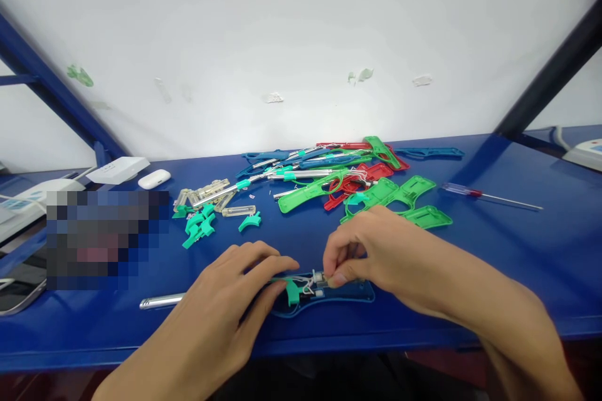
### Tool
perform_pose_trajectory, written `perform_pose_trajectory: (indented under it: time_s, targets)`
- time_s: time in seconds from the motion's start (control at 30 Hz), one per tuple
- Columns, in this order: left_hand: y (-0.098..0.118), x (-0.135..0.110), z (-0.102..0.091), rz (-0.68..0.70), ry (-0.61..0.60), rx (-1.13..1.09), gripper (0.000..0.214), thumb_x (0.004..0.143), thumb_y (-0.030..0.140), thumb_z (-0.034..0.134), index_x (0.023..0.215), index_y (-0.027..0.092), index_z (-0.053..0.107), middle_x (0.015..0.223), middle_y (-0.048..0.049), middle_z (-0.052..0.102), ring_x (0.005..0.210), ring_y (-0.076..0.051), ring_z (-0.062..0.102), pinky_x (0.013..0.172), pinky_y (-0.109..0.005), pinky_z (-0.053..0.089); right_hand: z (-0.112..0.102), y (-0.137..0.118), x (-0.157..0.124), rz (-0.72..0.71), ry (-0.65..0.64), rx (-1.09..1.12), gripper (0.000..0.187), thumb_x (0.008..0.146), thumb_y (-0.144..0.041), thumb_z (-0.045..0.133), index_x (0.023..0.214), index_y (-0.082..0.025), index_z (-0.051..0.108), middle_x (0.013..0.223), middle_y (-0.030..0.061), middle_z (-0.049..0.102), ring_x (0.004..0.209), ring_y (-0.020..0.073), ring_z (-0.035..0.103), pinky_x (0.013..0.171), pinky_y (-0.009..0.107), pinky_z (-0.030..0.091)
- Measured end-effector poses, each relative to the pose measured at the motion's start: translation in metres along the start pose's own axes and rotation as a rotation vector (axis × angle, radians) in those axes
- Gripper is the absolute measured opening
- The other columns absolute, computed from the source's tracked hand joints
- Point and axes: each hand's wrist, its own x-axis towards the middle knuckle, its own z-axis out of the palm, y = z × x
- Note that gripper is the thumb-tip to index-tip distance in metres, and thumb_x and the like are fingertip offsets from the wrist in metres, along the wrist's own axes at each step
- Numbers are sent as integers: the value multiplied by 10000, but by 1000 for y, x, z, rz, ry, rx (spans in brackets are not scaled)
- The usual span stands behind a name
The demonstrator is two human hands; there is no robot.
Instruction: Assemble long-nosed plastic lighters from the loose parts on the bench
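Note:
A blue plastic half shell of a stick-like lighter (350,293) lies near the front edge, its inside facing up. From its left end a silver metal tube (162,301) sticks out beyond my left hand. My left hand (235,297) is closed round the shell's left part, thumb and fingers on its two sides. A teal trigger (292,292) and white wires (308,288) sit inside the shell. My right hand (360,250) pinches a small clear and whitish part (320,278) over the shell's middle; the fingertips partly hide it.
Behind lie green half shells (310,193), red half shells (350,185) and silver tubes with wires. Clear rectangular pieces (239,210) and loose teal triggers (200,225) are at the left. A screwdriver (491,196) lies right. A white earphone case (154,179) stands at the far left.

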Motion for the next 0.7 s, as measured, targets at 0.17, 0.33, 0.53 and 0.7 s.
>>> perform_pose_trajectory:
  time_s: [0.17, 0.33, 0.53, 0.7]
  targets:
    - [-4, 9, -3, 68, -58, -45, 294, 1114, 172, 472, 1272, 375, 616, 1222, 29, 603, 1091, -133, 617, 937, -259, 478, 2, 1, 0, 3, 1, -12, 324, 746, -41, 600, 803, -287, 804, 763, -72, 800, 752, 127, 745, 634, 211, 470]
    - [-10, 23, -8, 184, -135, -3, 356, 1063, 49, 494, 1215, 310, 681, 1191, 6, 624, 1025, -133, 638, 876, -246, 477, 3, 1, 0, -3, 24, -37, 281, 770, -70, 634, 812, -289, 806, 779, -56, 799, 778, 159, 728, 647, 243, 454]
    - [-10, 34, -15, 253, -180, 121, 253, 1029, 79, 572, 1083, 273, 726, 1087, 15, 688, 942, -150, 668, 814, -268, 483, 3, 2, 0, -4, 4, -79, 167, 823, -137, 695, 806, -285, 771, 762, -49, 769, 793, 173, 689, 626, 256, 415]
    - [2, 29, -12, 295, -171, 315, 311, 992, 18, 532, 1126, 236, 709, 1037, -26, 707, 890, -220, 677, 815, -366, 512, 7, 4, -6, -61, 45, -222, 115, 891, -214, 720, 906, -302, 792, 832, -32, 777, 809, 187, 683, 682, 283, 429]
